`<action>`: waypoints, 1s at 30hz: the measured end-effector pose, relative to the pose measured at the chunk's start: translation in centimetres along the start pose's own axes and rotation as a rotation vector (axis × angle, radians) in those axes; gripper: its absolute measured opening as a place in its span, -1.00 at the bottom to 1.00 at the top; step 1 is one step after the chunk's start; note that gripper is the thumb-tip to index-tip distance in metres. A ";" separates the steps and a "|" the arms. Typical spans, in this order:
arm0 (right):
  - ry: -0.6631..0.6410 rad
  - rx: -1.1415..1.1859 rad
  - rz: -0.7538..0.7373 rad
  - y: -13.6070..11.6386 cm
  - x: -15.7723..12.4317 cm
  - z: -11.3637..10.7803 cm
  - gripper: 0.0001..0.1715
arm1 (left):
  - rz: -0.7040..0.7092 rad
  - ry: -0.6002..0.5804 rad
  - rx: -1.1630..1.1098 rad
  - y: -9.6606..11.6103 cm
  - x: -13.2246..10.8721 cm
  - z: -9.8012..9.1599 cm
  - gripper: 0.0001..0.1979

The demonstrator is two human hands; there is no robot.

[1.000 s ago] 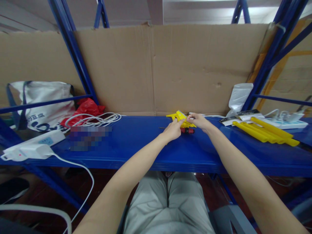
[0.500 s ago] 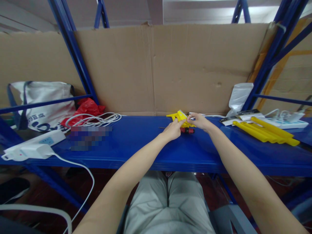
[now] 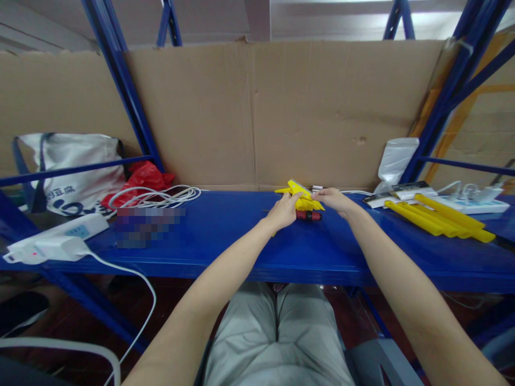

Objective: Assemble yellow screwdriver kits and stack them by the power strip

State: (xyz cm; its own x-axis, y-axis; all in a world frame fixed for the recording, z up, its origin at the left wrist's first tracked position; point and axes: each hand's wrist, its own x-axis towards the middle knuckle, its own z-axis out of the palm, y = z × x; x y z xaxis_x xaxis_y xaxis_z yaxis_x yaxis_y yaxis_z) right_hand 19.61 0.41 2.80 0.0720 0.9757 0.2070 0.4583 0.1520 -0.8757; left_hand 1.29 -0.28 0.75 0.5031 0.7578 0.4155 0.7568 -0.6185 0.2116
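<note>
A bright yellow plastic piece with pointed arms (image 3: 296, 187) is held above the middle of the blue shelf. My left hand (image 3: 282, 211) grips it from the left, with fingers closed around its near side. At its right edge, my right hand (image 3: 335, 200) has its fingertips pressed together. Whether they pinch the piece or something small is too fine to tell. Beneath the yellow piece lies a screwdriver with a red and black handle (image 3: 309, 215), its thin shaft pointing left and partly hidden by my left hand. A small dark-and-white object (image 3: 317, 187) lies just behind.
Several yellow tubes (image 3: 438, 217) lie on the right beside a white power strip (image 3: 475, 203) and a clear plastic bag (image 3: 396, 161). To the left are coiled white cable (image 3: 161, 197), another power strip (image 3: 60, 241) and a cloth bag (image 3: 76, 171). Cardboard (image 3: 322, 107) walls the back.
The yellow piece has turned slightly and shows more of its face. My left hand has shifted a little left. My right hand has moved slightly right, and its fingers have changed position.
</note>
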 end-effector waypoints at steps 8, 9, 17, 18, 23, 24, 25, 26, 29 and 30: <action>-0.014 -0.001 -0.033 0.6 0.5 0.3 -0.85 | -0.052 -0.101 0.187 1.1 -0.7 -0.6 -0.36; -0.006 -0.013 -0.034 0.6 0.5 0.4 -0.85 | -0.055 -0.113 0.202 1.3 -0.7 -0.6 -0.36; 0.016 -0.017 -0.047 0.3 0.2 0.3 -0.83 | -0.026 -0.109 0.186 1.2 -0.9 -0.8 -0.26; 0.015 -0.015 -0.054 0.3 0.2 0.3 -0.84 | -0.027 -0.107 0.181 1.1 -0.9 -0.8 -0.25; 0.002 -0.002 -0.095 0.5 0.3 0.3 -0.78 | -0.039 -0.084 0.123 0.7 -0.7 -0.6 -0.24; -0.002 -0.002 -0.100 0.5 0.3 0.3 -0.78 | -0.041 -0.081 0.108 0.6 -0.7 -0.6 -0.24; -0.006 0.000 -0.101 0.6 0.3 0.3 -0.78 | -0.042 -0.078 0.096 0.5 -0.7 -0.6 -0.24; -0.010 0.005 -0.099 0.6 0.4 0.3 -0.79 | -0.043 -0.076 0.089 0.5 -0.7 -0.5 -0.24; -0.038 0.041 -0.094 0.6 0.3 0.2 -0.82 | -0.040 -0.073 0.064 0.3 -0.6 -0.4 -0.22; -0.052 0.057 -0.097 0.6 0.3 0.1 -0.82 | -0.040 -0.069 0.045 0.2 -0.6 -0.4 -0.22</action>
State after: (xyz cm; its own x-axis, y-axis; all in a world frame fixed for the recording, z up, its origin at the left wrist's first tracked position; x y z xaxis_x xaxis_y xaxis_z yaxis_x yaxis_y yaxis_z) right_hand 19.78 0.81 2.29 -0.0167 0.9626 0.2705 0.4095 0.2534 -0.8764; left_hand 0.99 -0.93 0.91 0.4987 0.7952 0.3448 0.7941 -0.5787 0.1861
